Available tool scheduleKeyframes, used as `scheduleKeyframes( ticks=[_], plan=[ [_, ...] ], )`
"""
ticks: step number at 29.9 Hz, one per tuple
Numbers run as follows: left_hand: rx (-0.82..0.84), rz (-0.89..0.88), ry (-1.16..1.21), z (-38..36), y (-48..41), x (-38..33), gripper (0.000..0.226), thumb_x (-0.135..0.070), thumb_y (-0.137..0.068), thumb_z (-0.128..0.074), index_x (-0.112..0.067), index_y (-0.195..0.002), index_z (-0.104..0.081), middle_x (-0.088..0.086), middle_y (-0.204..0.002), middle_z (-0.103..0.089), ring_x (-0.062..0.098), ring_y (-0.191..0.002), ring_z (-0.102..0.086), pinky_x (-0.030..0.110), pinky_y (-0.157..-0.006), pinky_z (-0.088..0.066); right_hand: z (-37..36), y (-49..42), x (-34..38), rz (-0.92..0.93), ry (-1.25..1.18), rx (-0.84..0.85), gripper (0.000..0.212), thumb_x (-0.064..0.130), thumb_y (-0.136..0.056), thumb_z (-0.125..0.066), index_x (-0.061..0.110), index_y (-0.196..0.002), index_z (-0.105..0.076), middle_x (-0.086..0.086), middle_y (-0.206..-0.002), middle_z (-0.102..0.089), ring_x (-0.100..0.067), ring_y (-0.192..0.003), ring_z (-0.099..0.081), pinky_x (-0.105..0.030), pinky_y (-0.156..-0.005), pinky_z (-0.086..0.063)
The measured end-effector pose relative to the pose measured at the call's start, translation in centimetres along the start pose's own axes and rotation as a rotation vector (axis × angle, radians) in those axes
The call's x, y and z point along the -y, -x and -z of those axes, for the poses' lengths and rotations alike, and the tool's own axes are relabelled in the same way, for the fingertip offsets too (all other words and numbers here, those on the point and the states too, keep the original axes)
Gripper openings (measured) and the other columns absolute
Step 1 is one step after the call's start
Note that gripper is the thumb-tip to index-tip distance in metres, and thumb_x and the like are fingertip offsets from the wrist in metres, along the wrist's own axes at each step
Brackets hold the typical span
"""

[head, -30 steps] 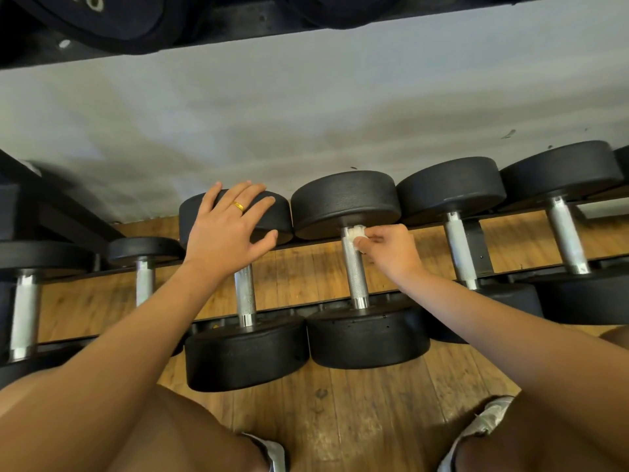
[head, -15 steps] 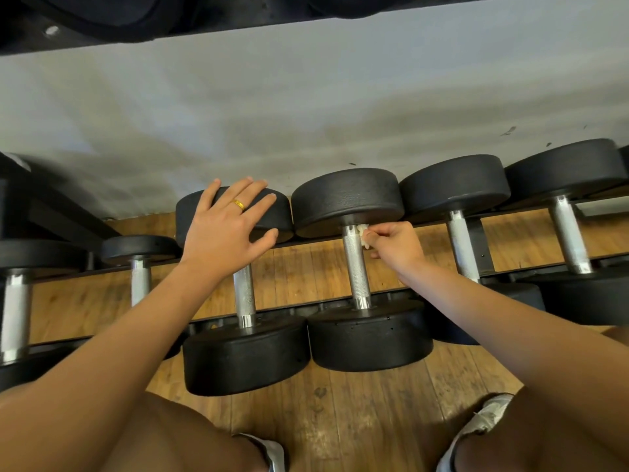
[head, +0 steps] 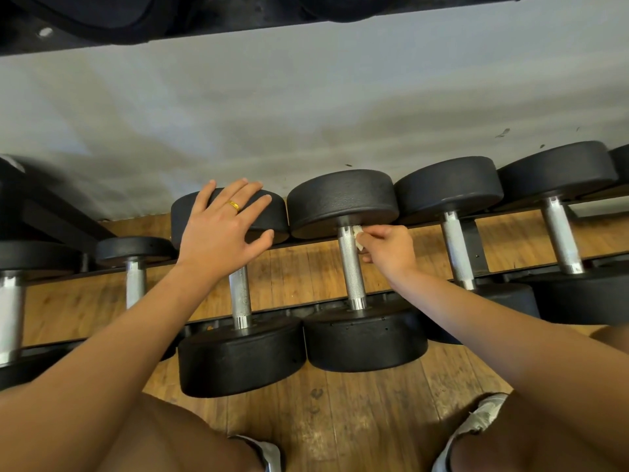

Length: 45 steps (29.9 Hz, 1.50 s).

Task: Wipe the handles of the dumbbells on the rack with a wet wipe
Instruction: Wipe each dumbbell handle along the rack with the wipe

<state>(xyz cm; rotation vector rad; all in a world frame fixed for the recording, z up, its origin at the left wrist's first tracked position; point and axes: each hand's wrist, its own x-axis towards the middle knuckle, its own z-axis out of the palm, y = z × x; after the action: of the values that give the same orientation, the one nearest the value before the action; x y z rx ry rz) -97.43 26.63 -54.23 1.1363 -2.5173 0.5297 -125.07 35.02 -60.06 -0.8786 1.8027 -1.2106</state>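
Several black dumbbells with knurled steel handles lie side by side on a low rack. My right hand (head: pixel 388 248) pinches a small white wet wipe (head: pixel 358 236) against the right side of the middle dumbbell's handle (head: pixel 350 267), close under its far head (head: pixel 342 201). My left hand (head: pixel 221 229), wearing a gold ring, rests with spread straight fingers on the far head (head: pixel 269 218) of the neighbouring dumbbell to the left; that dumbbell's handle (head: pixel 240 298) shows below my wrist.
Two more dumbbells (head: pixel 456 247) (head: pixel 561 240) lie to the right and smaller ones (head: pixel 136 277) to the left. The rack's black rails (head: pixel 306 306) run across over a wooden floor. A grey wall (head: pixel 306 107) stands behind. My knees and white shoes (head: pixel 483 417) are at the bottom.
My right hand with the wipe has shifted slightly around the top of the middle handle, toward its right side. My left hand has stayed on the dumbbell head.
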Motion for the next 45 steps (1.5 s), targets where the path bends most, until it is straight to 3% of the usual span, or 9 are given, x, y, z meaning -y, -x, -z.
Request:
scheduleKeyframes(
  ticks=[5,10,17,21,25,29,38,42,45],
  plan=[
    [0.000,0.005,0.004,0.0,-0.1,-0.1,0.056,-0.051,-0.094,-0.051,-0.018,-0.138,-0.063,0.005,-0.149,-0.055,0.024,-0.142,-0.046,0.055,-0.120,-0.025,1.2,0.2,0.0,0.149,0.171,0.085,0.019,0.010,-0.095,-0.066,0.008,-0.111,-0.075,-0.004,-0.091,-0.075,-0.003,-0.067,-0.067,-0.014,-0.059,-0.052],
    [-0.020,0.007,0.006,-0.1,0.0,-0.2,0.056,-0.051,-0.094,-0.051,-0.018,-0.137,-0.064,0.005,-0.148,-0.056,0.024,-0.141,-0.047,0.054,-0.120,-0.025,2.0,1.5,-1.4,0.187,0.318,0.153,0.013,0.013,-0.095,-0.066,0.013,-0.101,-0.077,-0.003,-0.087,-0.076,-0.018,-0.072,-0.072,-0.031,-0.071,-0.061],
    [-0.024,0.010,0.004,-0.1,0.0,-0.2,0.055,-0.050,-0.093,-0.053,-0.018,-0.137,-0.065,0.005,-0.148,-0.057,0.024,-0.142,-0.047,0.053,-0.120,-0.025,2.1,1.1,-0.8,0.128,0.213,0.129,0.031,0.010,-0.092,-0.069,0.017,-0.121,-0.060,-0.003,-0.092,-0.072,-0.011,-0.083,-0.071,-0.020,-0.067,-0.059],
    [-0.011,0.007,0.000,0.0,0.0,-0.2,0.056,-0.050,-0.094,-0.052,-0.018,-0.138,-0.064,0.005,-0.149,-0.056,0.024,-0.142,-0.046,0.054,-0.120,-0.025,1.7,1.0,-0.6,0.202,0.253,0.128,0.033,0.009,-0.094,-0.065,0.019,-0.126,-0.067,0.002,-0.091,-0.075,-0.006,-0.088,-0.070,-0.019,-0.083,-0.056],
    [-0.015,0.005,0.003,-0.1,0.0,-0.2,0.056,-0.050,-0.094,-0.053,-0.017,-0.137,-0.064,0.005,-0.148,-0.056,0.025,-0.141,-0.047,0.054,-0.120,-0.026,1.4,0.6,0.4,0.188,0.188,0.086,0.025,0.010,-0.094,-0.067,0.014,-0.117,-0.073,0.003,-0.106,-0.073,-0.003,-0.097,-0.065,-0.010,-0.083,-0.048],
    [-0.020,0.005,0.007,0.0,-0.1,-0.2,0.055,-0.050,-0.093,-0.053,-0.017,-0.137,-0.064,0.005,-0.147,-0.057,0.025,-0.141,-0.047,0.054,-0.119,-0.026,1.3,0.9,0.5,0.172,0.166,0.069,0.022,0.010,-0.093,-0.068,0.014,-0.114,-0.074,0.005,-0.105,-0.073,-0.003,-0.099,-0.065,-0.018,-0.091,-0.049],
    [-0.042,0.009,0.003,-0.2,-0.1,-0.1,0.054,-0.049,-0.093,-0.054,-0.017,-0.135,-0.065,0.005,-0.146,-0.058,0.025,-0.139,-0.049,0.053,-0.119,-0.027,1.6,0.6,0.2,0.163,0.223,0.106,0.020,0.009,-0.092,-0.069,0.012,-0.111,-0.075,0.007,-0.096,-0.073,-0.003,-0.093,-0.066,-0.018,-0.086,-0.052],
    [-0.032,0.010,0.003,-0.2,0.0,-0.2,0.055,-0.050,-0.094,-0.053,-0.017,-0.136,-0.064,0.006,-0.147,-0.057,0.025,-0.140,-0.048,0.054,-0.119,-0.026,1.5,0.4,1.0,0.167,0.252,0.130,0.024,0.010,-0.094,-0.067,0.011,-0.117,-0.072,0.001,-0.113,-0.073,-0.007,-0.106,-0.065,-0.025,-0.098,-0.050],
    [-0.030,0.009,0.005,-0.2,0.0,-0.1,0.056,-0.051,-0.094,-0.051,-0.017,-0.137,-0.064,0.006,-0.147,-0.057,0.025,-0.140,-0.048,0.054,-0.120,-0.026,1.5,0.9,1.2,0.115,0.185,0.179,0.029,0.011,-0.095,-0.064,0.010,-0.124,-0.068,0.002,-0.123,-0.069,-0.005,-0.111,-0.059,-0.018,-0.094,-0.043]
  ],
)
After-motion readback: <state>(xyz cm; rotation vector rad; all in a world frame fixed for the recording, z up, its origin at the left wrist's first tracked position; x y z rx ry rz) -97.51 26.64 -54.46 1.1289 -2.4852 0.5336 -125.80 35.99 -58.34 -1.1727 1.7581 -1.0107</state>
